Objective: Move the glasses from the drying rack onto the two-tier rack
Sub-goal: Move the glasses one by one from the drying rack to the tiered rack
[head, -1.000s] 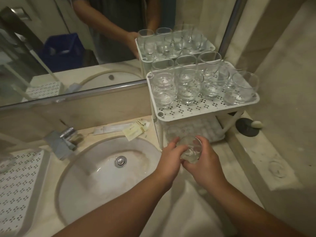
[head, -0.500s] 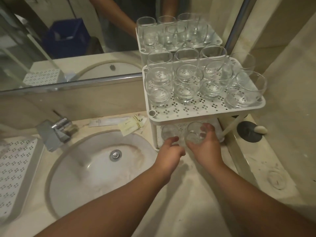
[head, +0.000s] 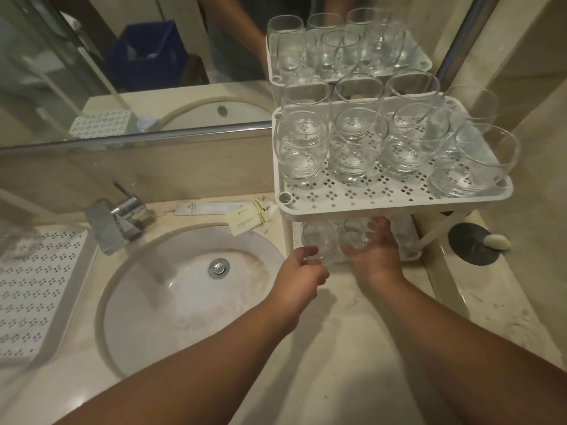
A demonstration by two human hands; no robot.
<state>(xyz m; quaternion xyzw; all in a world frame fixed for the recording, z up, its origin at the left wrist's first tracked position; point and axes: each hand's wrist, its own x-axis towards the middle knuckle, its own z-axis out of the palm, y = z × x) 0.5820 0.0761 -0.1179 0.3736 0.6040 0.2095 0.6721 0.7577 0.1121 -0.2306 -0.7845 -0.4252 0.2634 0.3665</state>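
The white two-tier rack [head: 343,200] stands on the counter to the right of the sink. Its top tier is crowded with several clear glasses [head: 352,142]. My right hand [head: 374,253] is shut on a small clear glass [head: 356,233] and holds it inside the lower tier, under the top shelf. Another glass [head: 317,237] stands on the lower tier just to its left. My left hand [head: 302,271] hovers with fingers apart in front of that glass, holding nothing. The white perforated drying rack [head: 33,289] lies at the far left.
A round white sink [head: 196,289] with a chrome tap [head: 113,219] lies between the two racks. Small paper packets [head: 248,217] rest behind the sink. A dark round dish with a pale soap [head: 475,243] sits right of the rack. A mirror runs along the back.
My right hand has carried the glass forward from in front of the rack into the lower tier. My left hand has let go of it and stayed back.
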